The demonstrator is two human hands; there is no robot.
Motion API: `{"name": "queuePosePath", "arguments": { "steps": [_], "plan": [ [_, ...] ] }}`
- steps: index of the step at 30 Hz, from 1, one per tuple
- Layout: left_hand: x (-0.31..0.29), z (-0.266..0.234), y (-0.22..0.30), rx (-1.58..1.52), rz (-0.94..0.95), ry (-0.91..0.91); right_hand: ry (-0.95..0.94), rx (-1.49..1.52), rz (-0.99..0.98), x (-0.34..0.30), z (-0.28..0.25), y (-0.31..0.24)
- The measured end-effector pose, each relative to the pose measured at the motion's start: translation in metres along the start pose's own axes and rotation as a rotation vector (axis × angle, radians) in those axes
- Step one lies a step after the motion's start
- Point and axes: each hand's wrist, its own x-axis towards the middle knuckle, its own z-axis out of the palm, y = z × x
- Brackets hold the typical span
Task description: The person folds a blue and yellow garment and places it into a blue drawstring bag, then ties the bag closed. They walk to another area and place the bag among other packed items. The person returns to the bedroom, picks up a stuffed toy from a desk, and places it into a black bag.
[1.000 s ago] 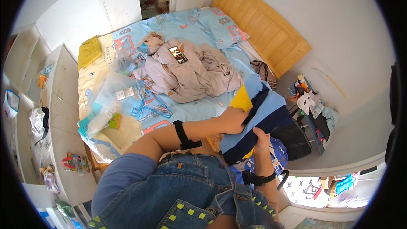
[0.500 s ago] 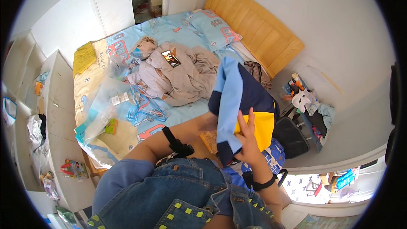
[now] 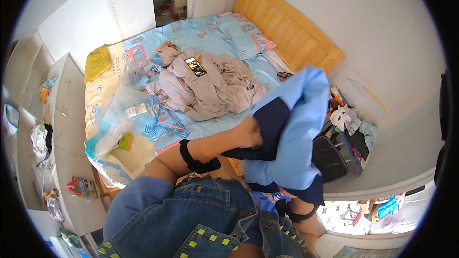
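Observation:
A light blue and navy garment [image 3: 296, 138] hangs in folds in front of me, held up off the bed. My left hand [image 3: 249, 133] grips its navy part at the left side, with the fingertips lost in the fabric. Beneath the lower folds, near a navy edge, my right hand [image 3: 286, 193] is almost wholly covered, so its fingers do not show. Black straps circle both wrists.
On the bed [image 3: 165, 36] lie a crumpled beige cloth [image 3: 217, 86], a phone [image 3: 195, 67], blue hangers [image 3: 165, 124] and clear plastic bags [image 3: 112, 117]. A black chair [image 3: 330, 157] stands at the right, beside a cluttered small table [image 3: 353, 148]. White shelves [image 3: 71, 129] line the left.
The garment has been turned and lifted to the right, hiding the yellow panel. My right hand, visible with fingers spread before, has gone under the fabric. My left hand has moved right.

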Motion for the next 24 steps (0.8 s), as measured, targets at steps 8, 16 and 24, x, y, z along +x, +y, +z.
{"name": "queuePosePath", "arguments": {
  "steps": [8, 16, 24],
  "plan": [
    [0.006, 0.015, -0.001, 0.859, 0.255, 0.365, 0.219, -0.162, -0.127, -0.005, 0.006, 0.011],
    [0.0, -0.01, -0.003, 0.595, 0.068, 0.127, 0.203, -0.325, -0.227, -0.001, -0.004, 0.037],
    [-0.026, -0.012, -0.006, 0.378, 0.168, 0.021, -0.04, 0.052, -0.154, 0.012, -0.004, -0.037]
  ]
}}
